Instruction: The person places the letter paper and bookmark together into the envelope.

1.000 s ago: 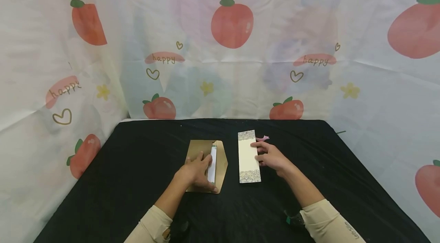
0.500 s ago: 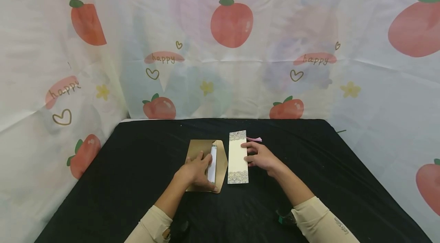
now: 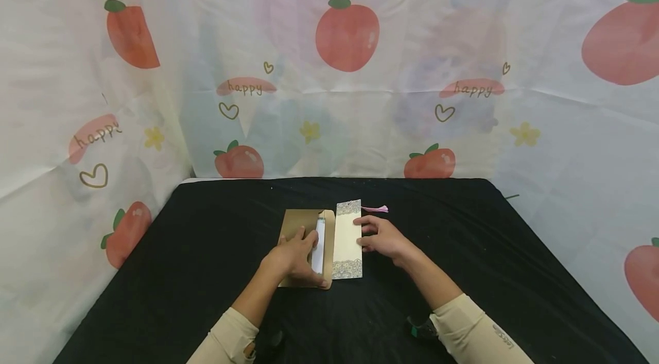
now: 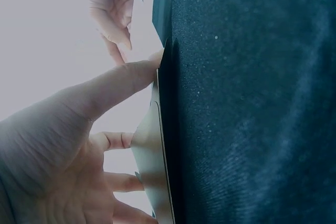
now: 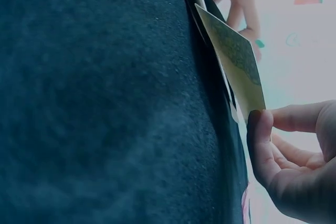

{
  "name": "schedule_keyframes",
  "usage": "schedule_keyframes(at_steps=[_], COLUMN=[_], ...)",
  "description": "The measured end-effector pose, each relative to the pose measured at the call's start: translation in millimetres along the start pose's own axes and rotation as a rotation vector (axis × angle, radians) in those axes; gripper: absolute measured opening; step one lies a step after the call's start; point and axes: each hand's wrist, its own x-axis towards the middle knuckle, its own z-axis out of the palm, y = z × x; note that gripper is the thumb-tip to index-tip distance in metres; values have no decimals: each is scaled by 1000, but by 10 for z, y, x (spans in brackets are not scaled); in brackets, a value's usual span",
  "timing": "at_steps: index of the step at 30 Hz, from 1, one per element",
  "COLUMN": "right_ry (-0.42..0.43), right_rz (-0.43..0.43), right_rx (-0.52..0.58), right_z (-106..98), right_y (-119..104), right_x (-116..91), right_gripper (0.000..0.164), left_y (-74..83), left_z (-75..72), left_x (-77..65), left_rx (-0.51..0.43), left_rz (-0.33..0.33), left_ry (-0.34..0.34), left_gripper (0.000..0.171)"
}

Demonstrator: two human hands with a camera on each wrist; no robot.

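A brown paper envelope (image 3: 298, 217) lies on the black cloth, its flap side toward the right. My left hand (image 3: 296, 258) presses on it with spread fingers, the thumb near the flap's lower end. Beside those fingers a white paper or card (image 3: 318, 249) shows in the envelope's opening. My right hand (image 3: 383, 238) pinches the right edge of a cream bookmark (image 3: 347, 241) with lace-patterned ends. A pink tassel (image 3: 376, 209) trails from its top. In the right wrist view the bookmark (image 5: 236, 59) is tilted up off the cloth, its left edge over the flap.
Black cloth (image 3: 216, 238) covers the table around both hands. A pale curtain printed with fruit (image 3: 347, 38) hangs behind the table and along its sides. A small dark object with a green spot (image 3: 419, 329) sits at the right wrist.
My right hand has carried the bookmark leftward, from beside the envelope to over its flap. The tassel has followed. My left hand and the envelope have stayed in place.
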Motion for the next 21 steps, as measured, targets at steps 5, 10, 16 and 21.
schedule_keyframes(at_steps=[5, 10, 16, 21], right_ry=[0, 4, 2, 8], right_rz=[-11, -18, -11, -3], right_rx=[14, 1, -13, -19], right_z=[50, 85, 118, 141], right_y=[-16, -26, -18, -20], right_x=[-7, -6, 8, 3], right_gripper=[46, 46, 45, 44], left_y=[2, 3, -4, -23], left_z=[-3, -8, -5, 5], left_x=[3, 2, 13, 16], left_rx=[-10, -3, 9, 5], left_rz=[2, 11, 12, 7], left_ry=[3, -1, -2, 4], left_gripper=[90, 92, 87, 89])
